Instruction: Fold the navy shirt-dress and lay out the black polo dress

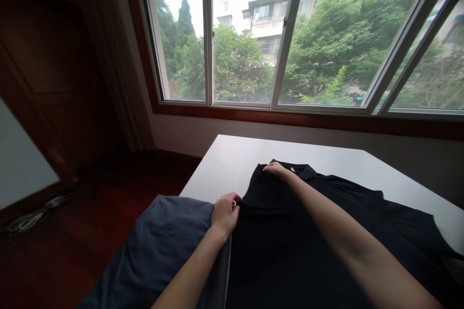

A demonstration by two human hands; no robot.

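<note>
A black short-sleeved shirt [282, 241] lies spread on the white table [239, 154], its collar toward the window. My left hand [225, 212] is closed, pinching the shirt's left edge between thumb and fingers. Farther up, near the collar, my right hand [274, 169] has its fingers closed on the fabric at the shoulder. My right forearm crosses over the shirt and covers part of it. A grey-blue cloth [163, 241] lies beside the shirt, hanging over the table's left edge, with my left wrist and forearm above it.
Beyond the table is a wide window [242, 101] with a red-brown sill. To the left are a dark curtain [112, 67], a wooden door [47, 72] and a red-brown floor [119, 203]. A bundle of cables [32, 217] lies on the floor by the wall.
</note>
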